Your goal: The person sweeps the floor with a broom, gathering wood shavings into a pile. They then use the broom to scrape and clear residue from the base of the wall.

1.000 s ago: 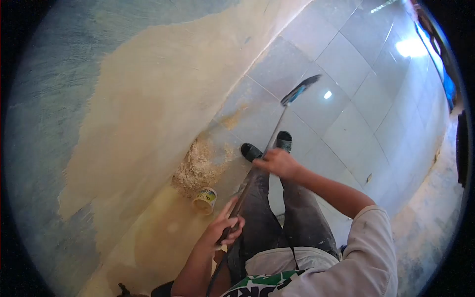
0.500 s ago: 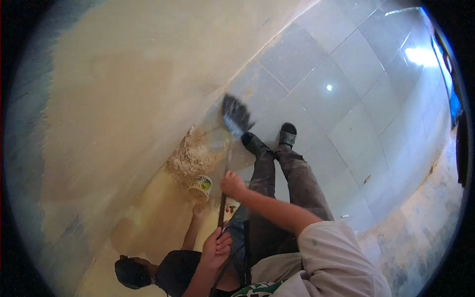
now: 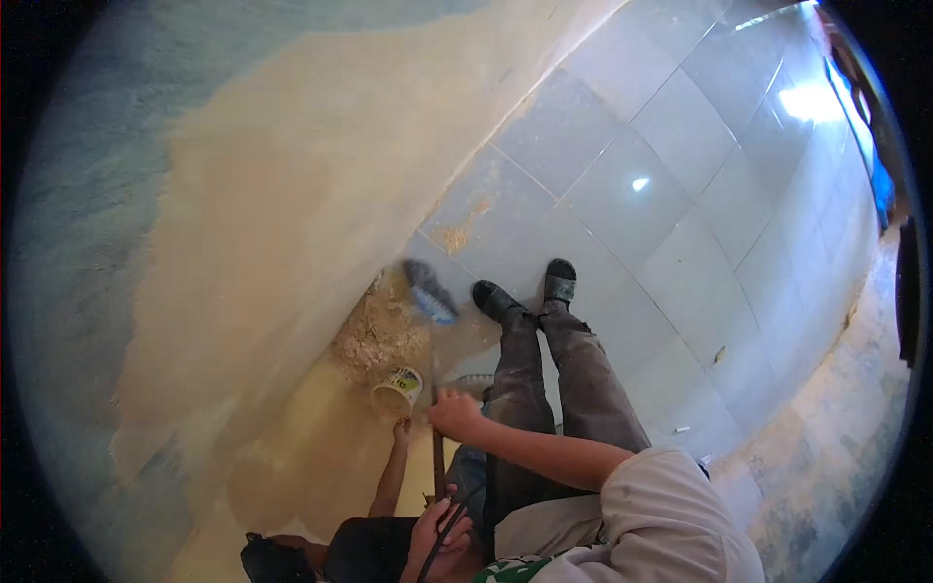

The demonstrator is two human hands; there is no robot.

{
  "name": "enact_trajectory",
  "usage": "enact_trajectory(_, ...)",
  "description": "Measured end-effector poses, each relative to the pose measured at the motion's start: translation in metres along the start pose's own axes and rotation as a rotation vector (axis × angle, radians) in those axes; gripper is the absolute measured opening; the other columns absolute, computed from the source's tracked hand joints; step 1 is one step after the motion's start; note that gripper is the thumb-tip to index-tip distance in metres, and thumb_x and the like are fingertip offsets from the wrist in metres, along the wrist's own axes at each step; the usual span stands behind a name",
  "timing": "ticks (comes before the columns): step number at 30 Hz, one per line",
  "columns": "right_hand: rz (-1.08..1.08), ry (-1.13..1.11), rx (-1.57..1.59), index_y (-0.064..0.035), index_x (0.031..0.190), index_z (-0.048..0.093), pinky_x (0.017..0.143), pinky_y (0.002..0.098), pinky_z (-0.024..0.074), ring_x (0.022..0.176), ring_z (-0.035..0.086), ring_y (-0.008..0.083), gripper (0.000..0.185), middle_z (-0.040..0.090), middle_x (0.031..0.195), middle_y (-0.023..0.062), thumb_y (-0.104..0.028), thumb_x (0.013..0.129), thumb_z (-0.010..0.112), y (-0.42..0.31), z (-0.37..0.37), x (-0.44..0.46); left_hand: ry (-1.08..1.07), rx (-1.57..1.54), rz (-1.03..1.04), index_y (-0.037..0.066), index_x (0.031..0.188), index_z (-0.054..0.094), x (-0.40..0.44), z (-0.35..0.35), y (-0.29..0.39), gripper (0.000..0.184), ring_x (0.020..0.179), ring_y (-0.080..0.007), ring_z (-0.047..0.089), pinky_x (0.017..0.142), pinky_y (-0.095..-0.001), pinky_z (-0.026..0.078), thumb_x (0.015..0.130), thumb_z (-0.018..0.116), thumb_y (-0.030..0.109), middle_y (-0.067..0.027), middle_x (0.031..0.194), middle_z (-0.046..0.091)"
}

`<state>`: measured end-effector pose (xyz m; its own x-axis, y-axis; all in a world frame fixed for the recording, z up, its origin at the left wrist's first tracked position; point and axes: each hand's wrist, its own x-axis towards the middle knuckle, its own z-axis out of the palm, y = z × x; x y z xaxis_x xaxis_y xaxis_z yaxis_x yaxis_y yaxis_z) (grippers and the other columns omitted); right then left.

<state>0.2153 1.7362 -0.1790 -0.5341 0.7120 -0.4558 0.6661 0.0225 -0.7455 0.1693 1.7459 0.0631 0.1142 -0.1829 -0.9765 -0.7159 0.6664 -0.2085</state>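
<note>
My right hand (image 3: 457, 415) is closed around the middle of a broom's dark handle. Lower down, near my body, my left hand (image 3: 444, 536) grips the same handle toward its upper end. The broom (image 3: 430, 293) has dark bristles and a light-blue base. Its head is blurred by motion and lies against the floor beside a heap of crumbly, sand-coloured debris (image 3: 377, 338), left of my feet. Just below the heap, a small white tub (image 3: 397, 393) with a printed label is tilted, held by another person's hand (image 3: 402, 428).
A co-worker in a black cap (image 3: 277, 559) crouches at the lower left, close to my left hand. A plastered wall (image 3: 272, 194) runs along the left. Grey tiles (image 3: 671, 262) cover the floor, with a loose debris patch (image 3: 454, 238) near the wall.
The broom head has swept toward me and the heap, away from the far tiles. Both my hands have drawn back with the handle. My view has shifted slightly.
</note>
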Motion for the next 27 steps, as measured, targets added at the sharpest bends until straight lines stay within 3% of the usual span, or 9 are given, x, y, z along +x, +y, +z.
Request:
enact_trajectory(3,0.181,-0.020,-0.115,-0.0089,0.082,0.063,0.061,0.0399,0.0498,0.078,0.059,0.0288,0.013,0.055,0.087,0.0156,-0.019,0.074,0.061,0.034,-0.040,0.005,-0.308,-0.035,-0.045,0.005,0.113,0.045,0.025,-0.015,0.014,0.023,0.038,-0.0059,0.034,0.034,-0.0199,0.030,0.096,0.034,0.015,0.0020,0.055,0.033)
enact_trajectory(8,0.337,0.042,-0.266,-0.0113,0.073,0.064,0.058,0.0374,0.0491,0.072,0.061,0.0268,0.006,0.057,0.082,0.0117,-0.013,0.070,0.059,0.064,-0.029,0.047,-0.417,-0.321,-0.129,0.002,0.114,0.043,0.066,-0.009,0.050,0.024,0.039,-0.0051,0.035,0.036,-0.0198,0.029,0.096,0.033,0.014,0.0017,0.056,0.034)
enact_trajectory(13,0.240,0.049,0.024,-0.0112,0.078,0.063,0.060,0.0392,0.0499,0.079,0.062,0.0258,0.008,0.059,0.081,0.0124,-0.015,0.074,0.058,0.036,0.019,0.101,-0.372,-0.277,0.041,-0.001,0.112,0.043,0.066,0.002,0.058,0.023,0.041,-0.0057,0.033,0.038,-0.0197,0.029,0.096,0.033,0.011,0.0005,0.056,0.035)
enact_trajectory(15,-0.019,-0.119,0.080,-0.0132,0.087,0.062,0.062,0.0411,0.0503,0.082,0.062,0.0283,0.012,0.060,0.084,0.0119,-0.018,0.078,0.056,0.017,0.031,0.105,-0.358,-0.269,0.075,-0.002,0.112,0.043,0.045,-0.001,0.054,0.023,0.042,-0.0063,0.033,0.037,-0.0194,0.030,0.095,0.034,0.010,0.0002,0.058,0.034)
enact_trajectory(21,-0.221,-0.079,0.161,-0.0131,0.105,0.055,0.066,0.0444,0.0491,0.086,0.059,0.0332,0.027,0.057,0.095,0.0166,-0.026,0.081,0.053,-0.010,-0.031,0.041,-0.384,-0.198,-0.088,-0.003,0.114,0.042,-0.017,-0.033,0.053,0.025,0.046,-0.0073,0.042,0.040,-0.0203,0.033,0.095,0.033,0.011,-0.0018,0.057,0.042)
enact_trajectory(23,-0.139,-0.120,0.101,-0.0140,0.109,0.054,0.067,0.0446,0.0488,0.086,0.059,0.0329,0.031,0.057,0.095,0.0182,-0.027,0.081,0.052,0.003,-0.062,0.011,-0.857,-0.089,-0.270,-0.004,0.108,0.051,0.010,-0.089,0.065,0.031,0.071,-0.0229,0.061,0.060,-0.0284,0.048,0.091,0.050,0.021,-0.0118,0.091,0.061)
enact_trajectory(24,-0.084,-0.142,0.088,-0.0147,0.110,0.054,0.066,0.0445,0.0487,0.086,0.059,0.0324,0.032,0.056,0.094,0.0188,-0.026,0.081,0.052,0.014,-0.077,-0.007,-0.868,-0.061,-0.279,-0.004,0.108,0.051,0.003,-0.066,0.058,0.031,0.071,-0.0229,0.061,0.060,-0.0284,0.048,0.091,0.050,0.021,-0.0118,0.091,0.061)
enact_trajectory(26,0.108,-0.116,0.028,-0.0162,0.111,0.054,0.063,0.0443,0.0479,0.086,0.058,0.0319,0.032,0.055,0.096,0.0174,-0.027,0.080,0.052,0.040,-0.104,-0.039,-0.529,0.061,-0.299,-0.001,0.111,0.045,-0.013,-0.008,0.029,0.023,0.040,-0.0085,0.037,0.035,-0.0192,0.029,0.094,0.036,0.011,-0.0006,0.054,0.036)
enact_trajectory(27,0.219,-0.062,-0.044,-0.0164,0.110,0.055,0.063,0.0434,0.0469,0.088,0.058,0.0316,0.031,0.055,0.097,0.0167,-0.026,0.080,0.052,0.055,-0.119,-0.057,-0.509,0.190,-0.309,0.001,0.113,0.045,0.003,0.001,0.025,0.024,0.039,-0.0077,0.036,0.034,-0.0191,0.028,0.094,0.037,0.012,-0.0002,0.053,0.036)
